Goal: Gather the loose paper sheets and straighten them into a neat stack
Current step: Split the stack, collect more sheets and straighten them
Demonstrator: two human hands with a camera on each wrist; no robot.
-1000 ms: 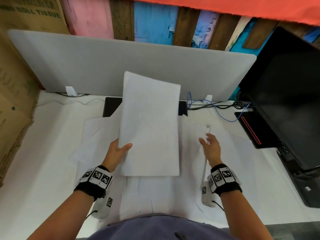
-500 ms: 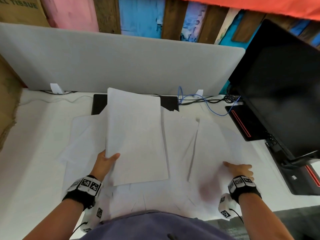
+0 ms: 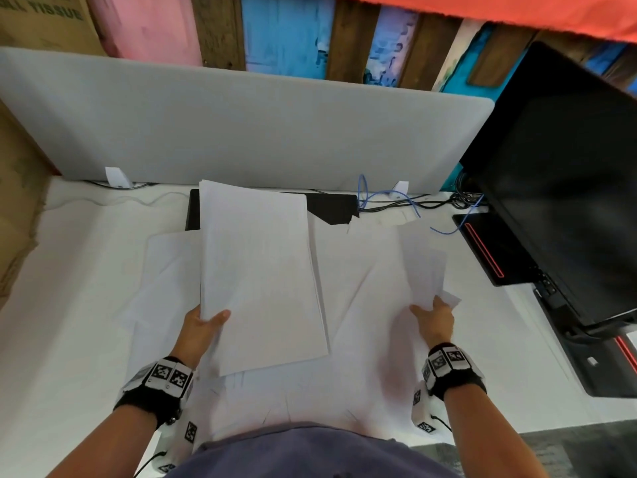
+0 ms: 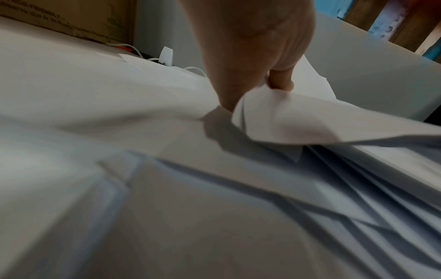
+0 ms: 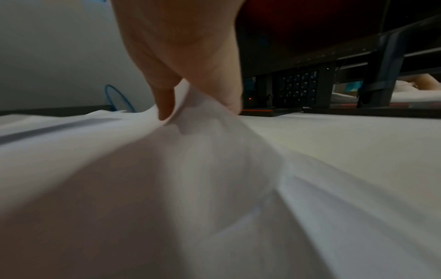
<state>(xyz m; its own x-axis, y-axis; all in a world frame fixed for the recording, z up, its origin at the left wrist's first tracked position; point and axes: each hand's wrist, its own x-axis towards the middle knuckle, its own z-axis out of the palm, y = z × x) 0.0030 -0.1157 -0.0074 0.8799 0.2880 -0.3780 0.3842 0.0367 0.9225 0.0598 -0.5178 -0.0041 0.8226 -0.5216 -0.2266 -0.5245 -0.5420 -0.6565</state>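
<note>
My left hand point(image 3: 203, 322) pinches the near left edge of a white paper stack point(image 3: 258, 274), thumb on top, holding it just above the table. The left wrist view shows that stack point(image 4: 322, 124) bent where the left hand point(image 4: 260, 83) grips it. More loose sheets point(image 3: 165, 270) lie fanned on the white table under and around it. On the right, my right hand point(image 3: 432, 313) pinches a loose sheet point(image 3: 422, 267) and lifts its near end. In the right wrist view the sheet point(image 5: 203, 132) bunches up between thumb and fingers of the right hand point(image 5: 190, 94).
A grey divider panel point(image 3: 241, 132) closes the back of the table. A black monitor point(image 3: 558, 174) and its base stand at the right. Cables point(image 3: 389, 198) and a black flat object point(image 3: 331, 208) lie at the back. A cardboard box point(image 3: 17, 208) is at the left.
The right hand moved right and nearer, then took hold of a loose sheet and raised it. The left hand lowered its stack toward the table.
</note>
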